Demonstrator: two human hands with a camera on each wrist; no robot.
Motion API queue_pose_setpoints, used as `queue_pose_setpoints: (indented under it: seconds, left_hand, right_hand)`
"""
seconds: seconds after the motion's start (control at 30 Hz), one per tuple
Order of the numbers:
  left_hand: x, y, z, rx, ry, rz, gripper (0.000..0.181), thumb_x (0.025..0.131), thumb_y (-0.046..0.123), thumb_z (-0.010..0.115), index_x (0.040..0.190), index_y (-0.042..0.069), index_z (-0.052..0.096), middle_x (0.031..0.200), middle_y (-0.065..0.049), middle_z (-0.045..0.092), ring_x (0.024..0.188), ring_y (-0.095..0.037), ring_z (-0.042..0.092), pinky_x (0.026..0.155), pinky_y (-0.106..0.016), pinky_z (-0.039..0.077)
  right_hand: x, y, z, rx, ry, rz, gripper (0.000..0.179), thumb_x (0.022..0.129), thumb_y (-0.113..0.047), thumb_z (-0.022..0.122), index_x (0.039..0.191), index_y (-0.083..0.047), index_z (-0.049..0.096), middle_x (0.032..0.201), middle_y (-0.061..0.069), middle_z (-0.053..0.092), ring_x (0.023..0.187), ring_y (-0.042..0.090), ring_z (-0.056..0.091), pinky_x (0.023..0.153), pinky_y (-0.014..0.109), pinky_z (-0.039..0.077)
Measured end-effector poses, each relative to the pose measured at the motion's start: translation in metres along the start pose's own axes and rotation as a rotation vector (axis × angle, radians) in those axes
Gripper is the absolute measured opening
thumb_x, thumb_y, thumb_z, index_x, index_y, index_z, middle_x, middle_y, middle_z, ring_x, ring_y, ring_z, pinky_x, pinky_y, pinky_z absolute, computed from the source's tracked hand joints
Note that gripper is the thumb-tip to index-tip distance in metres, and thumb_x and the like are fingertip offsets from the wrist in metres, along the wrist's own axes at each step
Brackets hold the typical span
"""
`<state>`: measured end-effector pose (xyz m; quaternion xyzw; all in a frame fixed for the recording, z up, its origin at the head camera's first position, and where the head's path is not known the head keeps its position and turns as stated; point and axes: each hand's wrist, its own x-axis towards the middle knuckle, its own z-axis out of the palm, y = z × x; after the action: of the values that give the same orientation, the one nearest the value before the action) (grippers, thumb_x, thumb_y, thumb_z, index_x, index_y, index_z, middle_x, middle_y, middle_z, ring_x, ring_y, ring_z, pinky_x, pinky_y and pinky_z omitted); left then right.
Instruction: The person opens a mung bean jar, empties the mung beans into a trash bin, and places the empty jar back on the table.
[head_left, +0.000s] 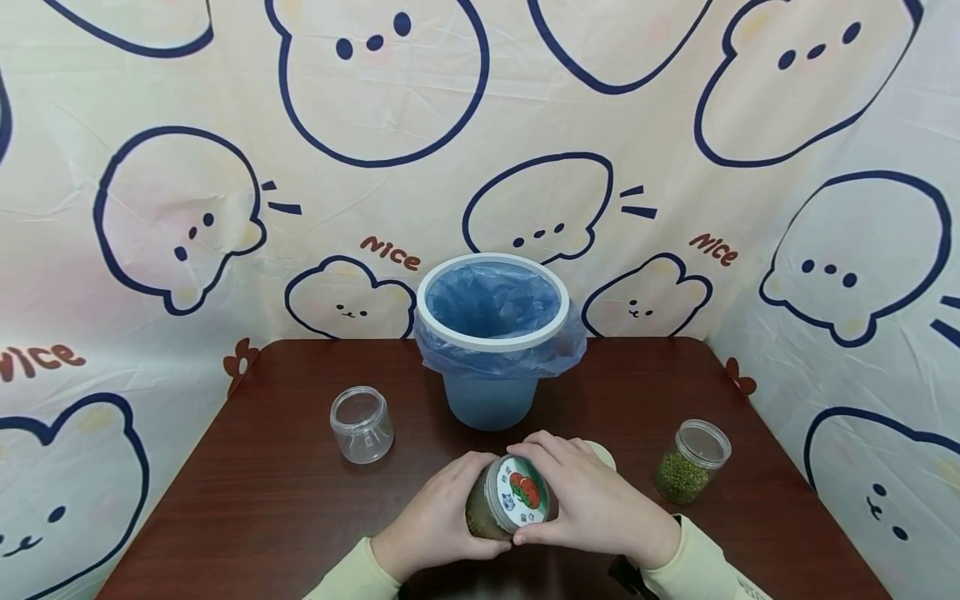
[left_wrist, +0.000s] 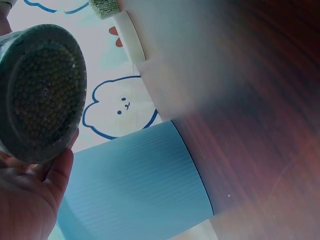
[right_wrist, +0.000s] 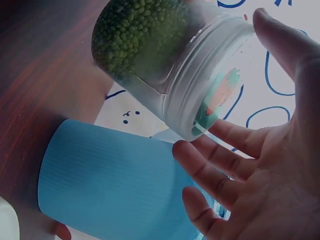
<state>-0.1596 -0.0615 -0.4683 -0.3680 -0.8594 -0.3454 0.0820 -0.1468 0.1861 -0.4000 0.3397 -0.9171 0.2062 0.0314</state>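
Note:
A clear jar of green beans [head_left: 482,510] is held tilted above the near part of the table, its lid turned toward the right. My left hand [head_left: 441,510] grips the jar's body; the left wrist view looks at its bean-covered base. On the lid [head_left: 522,492], a disc with a red and green picture, my right hand [head_left: 596,500] has its thumb at one edge and fingertips at the opposite edge. The right wrist view shows the lid [right_wrist: 220,97] seated on the jar's mouth. A pale round object [head_left: 602,455] is partly hidden behind the right hand.
A blue bin [head_left: 491,400] with a white rim and blue plastic liner stands at the table's back. An uncovered clear jar [head_left: 362,429] stands left of it. Another lidless jar with green beans [head_left: 692,467] stands on the right. Printed cloth [head_left: 360,208] hangs behind the brown table [head_left: 262,467].

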Motion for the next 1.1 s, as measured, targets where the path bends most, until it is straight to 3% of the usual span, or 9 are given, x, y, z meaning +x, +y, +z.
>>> queue_pose_setpoints:
  seconds: [0.23, 0.5, 0.97, 1.1]
  left_hand:
    - [-0.0001, -0.0001, -0.0004, -0.017, -0.026, 0.006, 0.089, 0.070, 0.049, 0.093, 0.142, 0.023, 0.047, 0.128, 0.015, 0.056, 0.112, -0.004, 0.057, 0.098, -0.033, 0.054]
    - [-0.0004, -0.0036, -0.0009, 0.008, -0.030, 0.048, 0.092, 0.070, 0.046, 0.093, 0.145, 0.024, 0.044, 0.130, 0.013, 0.056, 0.113, -0.004, 0.058, 0.098, -0.033, 0.054]
    - [-0.0008, -0.0016, -0.0028, 0.004, -0.047, 0.030, 0.091, 0.070, 0.045, 0.094, 0.144, 0.025, 0.046, 0.132, 0.014, 0.055, 0.115, -0.004, 0.057, 0.100, -0.033, 0.053]
    - [-0.0005, -0.0015, -0.0033, 0.012, -0.036, 0.029, 0.093, 0.068, 0.044, 0.095, 0.144, 0.024, 0.046, 0.132, 0.014, 0.055, 0.115, -0.004, 0.057, 0.100, -0.033, 0.053]
  right_hand:
    - [-0.0008, 0.0000, -0.0045, 0.008, -0.031, -0.043, 0.084, 0.075, -0.060, 0.086, 0.147, -0.033, 0.051, 0.137, -0.019, 0.052, 0.117, -0.001, 0.053, 0.097, 0.039, 0.050]
    - [-0.0012, 0.0019, -0.0050, -0.015, -0.022, -0.197, 0.088, 0.074, -0.038, 0.092, 0.151, -0.034, 0.048, 0.147, -0.017, 0.049, 0.128, 0.005, 0.052, 0.102, 0.036, 0.052]
    - [-0.0018, 0.0071, -0.0068, 0.003, -0.015, -0.414, 0.094, 0.074, -0.008, 0.091, 0.153, -0.028, 0.046, 0.156, -0.008, 0.048, 0.140, 0.012, 0.050, 0.107, 0.038, 0.051]
    - [-0.0028, 0.0070, -0.0106, -0.013, -0.004, -0.421, 0.097, 0.073, -0.013, 0.094, 0.155, -0.029, 0.044, 0.159, -0.007, 0.046, 0.142, 0.014, 0.049, 0.107, 0.042, 0.051]
